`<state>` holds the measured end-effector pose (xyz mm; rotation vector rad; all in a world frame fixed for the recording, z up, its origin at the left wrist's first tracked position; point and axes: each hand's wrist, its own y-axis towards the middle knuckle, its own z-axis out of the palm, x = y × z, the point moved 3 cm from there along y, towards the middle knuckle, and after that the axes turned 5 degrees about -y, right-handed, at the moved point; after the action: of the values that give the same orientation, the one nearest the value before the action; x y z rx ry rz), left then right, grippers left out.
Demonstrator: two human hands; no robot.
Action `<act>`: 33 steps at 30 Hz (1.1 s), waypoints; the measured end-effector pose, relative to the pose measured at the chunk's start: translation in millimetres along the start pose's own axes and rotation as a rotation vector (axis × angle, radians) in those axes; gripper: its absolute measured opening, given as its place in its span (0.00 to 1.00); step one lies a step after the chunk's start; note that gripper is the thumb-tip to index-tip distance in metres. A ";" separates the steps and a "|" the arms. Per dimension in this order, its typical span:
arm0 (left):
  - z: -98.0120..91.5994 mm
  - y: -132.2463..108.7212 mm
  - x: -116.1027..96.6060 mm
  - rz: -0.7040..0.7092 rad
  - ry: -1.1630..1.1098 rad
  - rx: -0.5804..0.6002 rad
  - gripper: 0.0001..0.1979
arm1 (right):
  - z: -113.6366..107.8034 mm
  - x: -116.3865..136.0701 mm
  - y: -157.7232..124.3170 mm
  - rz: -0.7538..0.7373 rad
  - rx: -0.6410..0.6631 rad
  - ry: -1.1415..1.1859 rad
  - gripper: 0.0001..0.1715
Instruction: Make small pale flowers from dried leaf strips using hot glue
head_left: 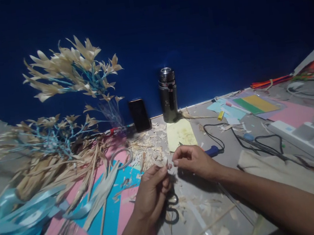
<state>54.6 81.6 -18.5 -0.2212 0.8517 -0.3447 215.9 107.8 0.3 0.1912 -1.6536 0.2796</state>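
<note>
Between thumb and fingertips, my left hand (153, 188) pinches a small pale petal-like piece of dried husk (161, 163). My right hand (195, 161) is just to its right, fingers curled and thumb near the forefinger in a pinch; whatever lies between them is too small to make out. Black scissor handles (172, 215) stick out below my left hand, the blades hidden. Behind my right hand lies a blue-handled corded tool (212, 151), its body partly covered. A stained yellow paper (180, 131) lies beyond the hands, near pale husk scraps (149, 149).
Husk flowers on blue stems (82, 71) stand at the left, above dried husk strips (38, 176) and blue ribbon (17, 218). A phone (140, 115) and a steel flask (168, 97) stand by the wall. At right are black cable (266, 146), a white power strip (297, 142) and coloured sheets (255, 104).
</note>
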 end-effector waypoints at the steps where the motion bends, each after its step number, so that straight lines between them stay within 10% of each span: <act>1: -0.4 0.6 -0.2 0.012 -0.009 -0.011 0.15 | 2.1 -1.2 -0.9 0.005 0.014 0.007 0.10; 17: -2.7 0.3 6.4 0.011 -0.007 -0.048 0.16 | 19.9 -16.0 -3.7 0.169 -0.029 0.275 0.06; 33: -7.6 3.9 -7.3 -0.004 0.078 -0.089 0.17 | -4.8 1.7 -0.1 0.101 0.209 -0.213 0.04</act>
<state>45.1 87.5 -19.6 -0.2936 0.9446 -0.3215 220.3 109.2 2.4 0.3042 -1.8468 0.5247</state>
